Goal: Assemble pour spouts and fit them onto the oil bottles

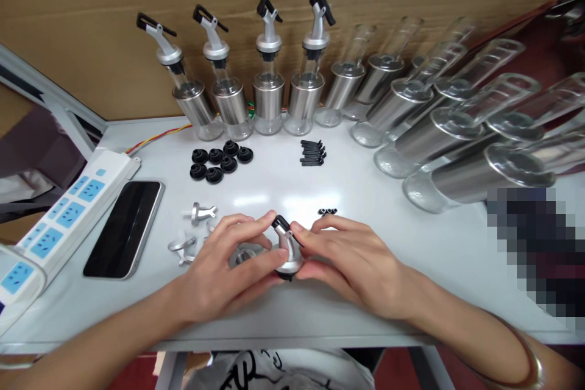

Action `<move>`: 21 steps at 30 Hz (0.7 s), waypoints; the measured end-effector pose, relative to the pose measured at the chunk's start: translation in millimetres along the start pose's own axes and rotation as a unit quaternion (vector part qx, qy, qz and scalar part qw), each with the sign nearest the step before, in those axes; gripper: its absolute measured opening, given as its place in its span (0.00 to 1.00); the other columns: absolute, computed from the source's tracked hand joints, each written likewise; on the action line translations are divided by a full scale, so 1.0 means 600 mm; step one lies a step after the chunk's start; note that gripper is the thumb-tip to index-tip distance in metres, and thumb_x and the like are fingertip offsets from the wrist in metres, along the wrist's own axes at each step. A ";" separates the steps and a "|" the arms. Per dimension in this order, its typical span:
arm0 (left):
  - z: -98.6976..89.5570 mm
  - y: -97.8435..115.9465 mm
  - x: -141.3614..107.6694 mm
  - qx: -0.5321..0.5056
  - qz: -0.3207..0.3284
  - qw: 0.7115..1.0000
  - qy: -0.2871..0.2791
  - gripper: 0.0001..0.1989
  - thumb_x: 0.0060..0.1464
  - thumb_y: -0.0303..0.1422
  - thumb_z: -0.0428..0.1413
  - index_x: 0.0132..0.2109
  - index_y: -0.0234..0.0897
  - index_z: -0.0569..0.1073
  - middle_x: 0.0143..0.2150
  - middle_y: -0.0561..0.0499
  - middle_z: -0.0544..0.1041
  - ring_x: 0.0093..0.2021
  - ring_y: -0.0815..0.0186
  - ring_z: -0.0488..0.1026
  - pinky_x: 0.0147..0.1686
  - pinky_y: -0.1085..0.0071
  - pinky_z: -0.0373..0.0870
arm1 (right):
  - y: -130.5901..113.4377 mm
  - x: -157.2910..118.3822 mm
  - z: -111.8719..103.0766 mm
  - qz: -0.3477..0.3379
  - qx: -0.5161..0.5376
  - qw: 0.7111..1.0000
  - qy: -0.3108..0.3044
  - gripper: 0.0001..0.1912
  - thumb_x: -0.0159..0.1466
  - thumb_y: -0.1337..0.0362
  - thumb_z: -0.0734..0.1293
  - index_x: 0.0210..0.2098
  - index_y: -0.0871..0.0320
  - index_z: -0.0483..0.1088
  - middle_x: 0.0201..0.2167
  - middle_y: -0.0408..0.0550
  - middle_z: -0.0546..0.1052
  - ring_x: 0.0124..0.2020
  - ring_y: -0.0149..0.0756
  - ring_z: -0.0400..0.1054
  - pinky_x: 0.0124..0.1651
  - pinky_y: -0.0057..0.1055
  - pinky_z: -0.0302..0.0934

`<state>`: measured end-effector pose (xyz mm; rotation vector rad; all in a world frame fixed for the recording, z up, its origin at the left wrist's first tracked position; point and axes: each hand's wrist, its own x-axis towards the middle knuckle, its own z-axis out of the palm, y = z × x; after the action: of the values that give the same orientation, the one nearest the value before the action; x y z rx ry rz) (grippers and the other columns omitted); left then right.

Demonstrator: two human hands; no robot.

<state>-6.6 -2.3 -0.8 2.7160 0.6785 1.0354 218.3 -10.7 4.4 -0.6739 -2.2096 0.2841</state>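
Observation:
Between my two hands, low over the front of the table, is a silver bottle pourer [289,259] with a black lever on top and a black stopper below. My left hand [223,265] grips its left side, fingers near the lever and collar. From the right, my right hand [354,259] pinches the spout and collar. Loose silver spout parts [201,213] lie left of and partly behind my left hand. Just beyond my right hand sit small black caps [328,211]. Farther back are several black rubber stoppers [222,158] and a stack of black levers [312,153].
Several glass bottles with metal sleeves [269,97] bearing pourers line the back. Many uncapped bottles [414,103] crowd the right side. A phone [123,228] and a white power strip [68,219] lie at left. A cardboard wall [114,42] closes off the rear.

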 end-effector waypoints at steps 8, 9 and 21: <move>0.001 -0.001 0.002 -0.009 -0.005 1.000 0.003 0.07 0.64 0.30 0.51 0.48 0.35 0.70 0.55 0.38 0.69 0.36 0.69 0.77 0.44 0.60 0.75 | 0.000 0.002 0.001 0.007 0.027 1.000 0.009 0.07 0.70 0.66 0.59 0.41 0.63 0.67 0.23 0.42 0.76 0.21 0.28 0.66 0.36 0.28 0.69; 0.001 -0.001 0.003 -0.010 -0.005 1.000 0.003 0.07 0.64 0.31 0.51 0.48 0.35 0.70 0.55 0.38 0.69 0.37 0.68 0.77 0.44 0.60 0.75 | -0.001 0.001 0.001 0.006 0.029 1.000 0.009 0.07 0.70 0.67 0.59 0.39 0.63 0.68 0.22 0.42 0.75 0.21 0.27 0.65 0.36 0.28 0.69; 0.004 -0.002 0.006 0.001 0.005 1.000 0.024 0.07 0.64 0.30 0.51 0.48 0.35 0.69 0.53 0.41 0.68 0.42 0.65 0.73 0.44 0.64 0.73 | 0.000 0.005 0.002 0.005 0.024 1.000 0.015 0.08 0.70 0.69 0.59 0.38 0.63 0.69 0.23 0.42 0.77 0.21 0.26 0.67 0.37 0.26 0.68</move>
<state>-3.3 0.3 -0.8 2.7058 0.6746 1.1065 216.0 -8.8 5.5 -0.6584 -2.1648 0.3287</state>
